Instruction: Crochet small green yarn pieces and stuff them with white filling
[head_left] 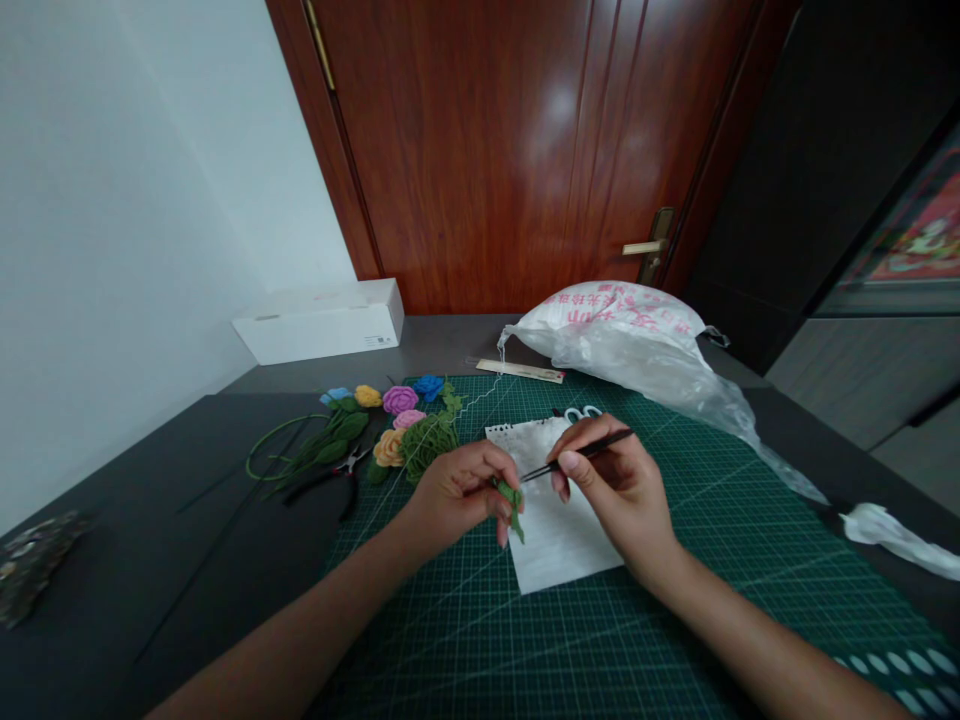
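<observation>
My left hand [466, 490] is closed, pinching a small green crocheted leaf [516, 512] whose tip hangs below the fingers. In my right hand [619, 490] is a pair of black tweezers [592, 449], gripped between thumb and fingers. The tweezers' thin tips point left and come close to the leaf; whether they touch it I cannot tell. Beneath both hands lies a white sheet of paper [555, 560] with a torn upper edge. White scissor handles [583, 413] show just behind the right hand. Left of my left hand sits a bundle of green yarn [430, 447].
Crocheted flowers [400, 400] in several colours and pliers [349, 470] lie left on and beside the green cutting mat [465, 620]. A white box [322, 325] stands at the back left. A stuffed plastic bag [622, 325] and a flat pale strip [520, 371] lie at the back.
</observation>
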